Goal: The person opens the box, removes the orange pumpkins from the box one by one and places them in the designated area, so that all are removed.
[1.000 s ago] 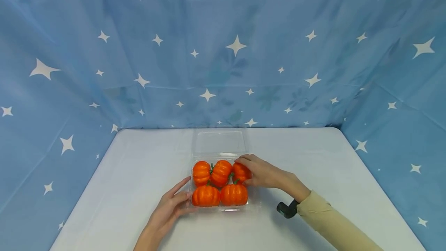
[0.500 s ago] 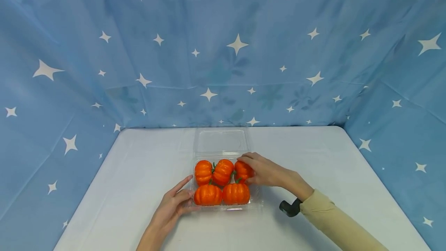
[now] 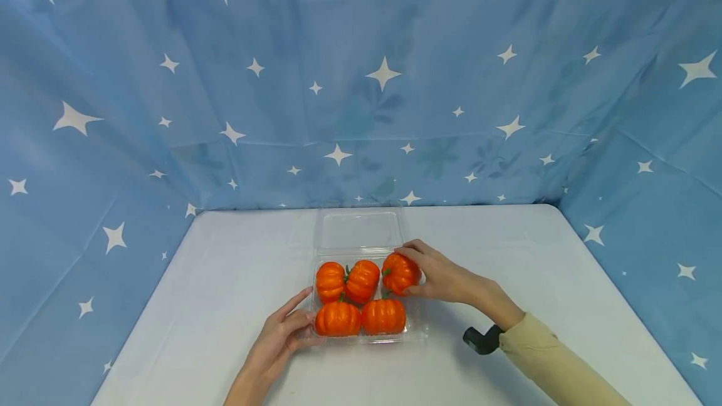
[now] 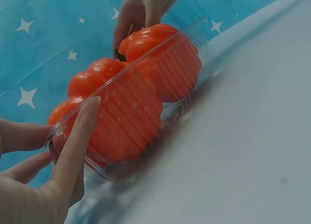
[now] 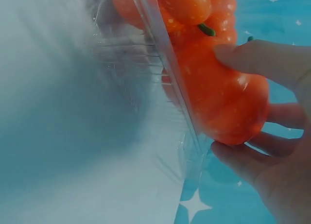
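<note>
Several orange toy pumpkins with green stems sit in a clear plastic clamshell box [image 3: 416, 324], two along its front and two at the back left. My right hand [image 3: 442, 277] holds another pumpkin [image 3: 399, 273] at the box's back right, thumb on one side and fingers round the other. In the right wrist view that pumpkin [image 5: 226, 95] bulges above the box rim. My left hand [image 3: 274, 338] grips the box's left end; its thumb [image 4: 80, 136] presses the front wall in the left wrist view, with fingers at the corner.
The box's lid [image 3: 361, 229] lies folded back behind it on the white table [image 3: 242, 255]. A blue curtain with white stars [image 3: 361, 111] surrounds the table at the back and sides. A black device [image 3: 482, 340] sits at the right wrist.
My right hand has raised the back-right pumpkin and shifted it rightward, opening a gap to its neighbour; its stem now shows on the left. My left hand stays at the box.
</note>
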`<state>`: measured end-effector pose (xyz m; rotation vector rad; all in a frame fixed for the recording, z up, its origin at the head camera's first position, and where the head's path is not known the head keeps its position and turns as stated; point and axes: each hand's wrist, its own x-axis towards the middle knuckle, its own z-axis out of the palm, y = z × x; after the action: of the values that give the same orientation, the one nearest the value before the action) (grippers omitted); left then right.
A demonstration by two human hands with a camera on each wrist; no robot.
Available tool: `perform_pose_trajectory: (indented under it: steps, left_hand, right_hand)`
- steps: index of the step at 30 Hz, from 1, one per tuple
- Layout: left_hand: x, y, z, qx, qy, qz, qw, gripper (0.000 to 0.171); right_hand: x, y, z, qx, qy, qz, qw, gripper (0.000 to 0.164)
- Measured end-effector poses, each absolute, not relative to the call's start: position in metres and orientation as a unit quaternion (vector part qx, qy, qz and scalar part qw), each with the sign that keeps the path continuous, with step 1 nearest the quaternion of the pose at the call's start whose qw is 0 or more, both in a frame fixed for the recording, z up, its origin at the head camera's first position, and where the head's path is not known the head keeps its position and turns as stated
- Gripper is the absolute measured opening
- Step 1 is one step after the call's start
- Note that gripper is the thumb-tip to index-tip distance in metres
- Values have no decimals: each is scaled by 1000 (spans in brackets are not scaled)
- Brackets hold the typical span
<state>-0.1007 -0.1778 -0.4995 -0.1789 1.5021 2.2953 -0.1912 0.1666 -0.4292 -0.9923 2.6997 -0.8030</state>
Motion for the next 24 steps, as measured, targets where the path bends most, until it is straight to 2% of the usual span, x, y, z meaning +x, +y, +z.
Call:
perform_pose_trajectory:
  steps: [10, 17, 24]
  left_hand:
    - [-100, -177, -499, -78, 525, 823, 203, 70]
    - [-101, -178, -500, -68, 520, 827, 202, 71]
    - [-102, -178, -501, -68, 518, 829, 200, 70]
  right_hand:
    - [-191, 179, -447, -315, 876, -364, 26, 65]
    - [-190, 185, -449, -282, 864, -418, 24, 68]
    - [-195, 195, -450, -229, 861, -453, 24, 63]
